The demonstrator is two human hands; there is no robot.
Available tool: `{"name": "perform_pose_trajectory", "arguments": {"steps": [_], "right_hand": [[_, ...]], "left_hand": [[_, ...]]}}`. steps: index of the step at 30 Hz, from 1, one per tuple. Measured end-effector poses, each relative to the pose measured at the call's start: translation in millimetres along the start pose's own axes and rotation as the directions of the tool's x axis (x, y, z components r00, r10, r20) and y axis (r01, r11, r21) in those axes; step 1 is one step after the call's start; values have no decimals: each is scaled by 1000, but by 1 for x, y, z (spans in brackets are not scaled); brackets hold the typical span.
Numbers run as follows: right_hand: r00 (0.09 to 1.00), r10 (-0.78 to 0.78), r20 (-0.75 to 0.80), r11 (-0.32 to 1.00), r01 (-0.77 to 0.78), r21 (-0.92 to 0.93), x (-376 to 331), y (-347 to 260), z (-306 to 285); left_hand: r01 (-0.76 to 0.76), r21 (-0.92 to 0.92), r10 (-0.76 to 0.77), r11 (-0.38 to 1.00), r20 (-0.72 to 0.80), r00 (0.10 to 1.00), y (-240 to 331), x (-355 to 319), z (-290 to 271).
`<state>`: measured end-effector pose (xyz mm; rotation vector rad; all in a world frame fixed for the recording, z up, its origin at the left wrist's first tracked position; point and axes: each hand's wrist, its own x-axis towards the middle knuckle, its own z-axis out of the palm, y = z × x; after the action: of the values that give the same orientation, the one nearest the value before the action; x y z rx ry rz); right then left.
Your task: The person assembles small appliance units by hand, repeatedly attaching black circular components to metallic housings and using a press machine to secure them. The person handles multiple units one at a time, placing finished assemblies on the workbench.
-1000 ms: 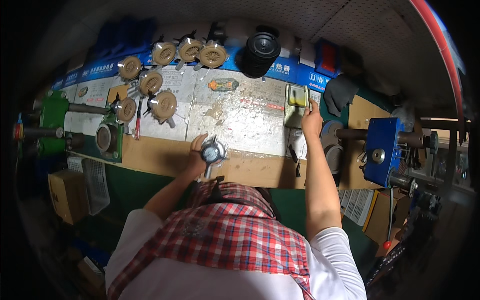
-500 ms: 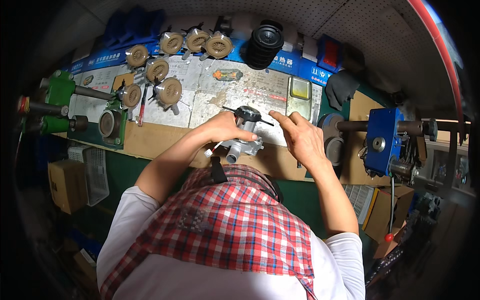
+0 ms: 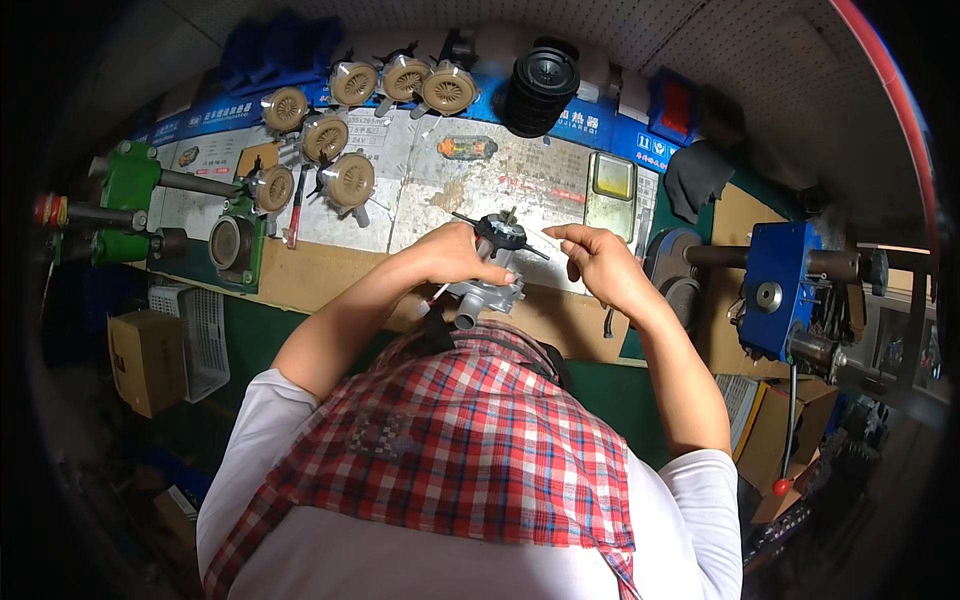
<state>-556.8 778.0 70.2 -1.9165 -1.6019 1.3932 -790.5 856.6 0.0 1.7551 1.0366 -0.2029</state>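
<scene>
My left hand is wrapped round a grey metal housing, with the thumb across its front. The housing stands near the table's front edge. A pipe stub points toward me, and on top sits a dark round part with thin black arms sticking out to both sides. Just right of that top part, my right hand hovers apart from it. Its index finger is stretched out to the left and the other fingers are partly curled; I see nothing held in it. A small dark curved piece shows below that hand.
Several tan finned fan-wheel parts stand at the back left. Behind are a stack of black round parts and a red-filled blue bin. A green press flanks the left, a blue press the right. A small tin lies nearby.
The right index finger has shifted slightly relative to the dark top part, and the hand has turned a little. The left hand keeps its grip on the housing. The whole view has shifted slightly.
</scene>
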Motion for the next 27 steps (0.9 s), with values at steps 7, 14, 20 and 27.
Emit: {"name": "perform_pose_trajectory", "arguments": {"steps": [7,14,20,27], "right_hand": [[961,182,-210,871,-59,487,52,67,-7],[426,473,-771,761,-638,114,145,206,24],[281,106,-954,898,-440,-30,176,147,32],[630,-636,-446,620,73,-781,213,-8,-23]], "left_hand": [[89,-426,-44,900,115,992,-4,-1,-6],[130,-941,-314,311,27,949,-34,-41,-13],[53,-993,-357,102,13,934,-163,-44,5],[-9,-897,-321,442,-168,932,-138,-53,-14]]}}
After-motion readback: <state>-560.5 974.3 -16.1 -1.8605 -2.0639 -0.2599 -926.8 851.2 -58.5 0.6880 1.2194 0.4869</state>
